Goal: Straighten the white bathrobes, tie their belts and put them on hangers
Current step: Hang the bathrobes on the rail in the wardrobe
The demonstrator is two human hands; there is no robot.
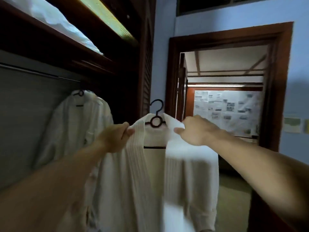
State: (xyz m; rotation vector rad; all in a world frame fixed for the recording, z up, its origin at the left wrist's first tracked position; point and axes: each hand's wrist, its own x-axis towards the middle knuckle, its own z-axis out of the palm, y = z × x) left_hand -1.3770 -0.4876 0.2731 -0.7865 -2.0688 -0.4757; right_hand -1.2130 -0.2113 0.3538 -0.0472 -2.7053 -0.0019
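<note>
1. Up front, a white bathrobe (133, 173) of ribbed, waffle-like cloth hung on a dark hanger (156, 121) held up in the air in front of the wardrobe, its hook free of the rail (41, 73).
2. The left hand (115, 138) pinched the robe's left shoulder edge between curled fingers and thumb.
3. The right hand (195, 129) gripped the right collar fold, fingers curled round the cloth.
4. The hanger had a curved hook, a round ring below it and a thin straight crossbar showing between the robe's open fronts.
5. A second white bathrobe (80, 124) hung on its own dark hanger from the metal rail, to the left and just behind the first.
6. Above lay a dark wooden shelf (66, 49) with pale folded linen (58, 24); a louvred wooden door (147, 64) stood beside it.
7. To the right was a dark wooden doorway (277, 81).
</note>
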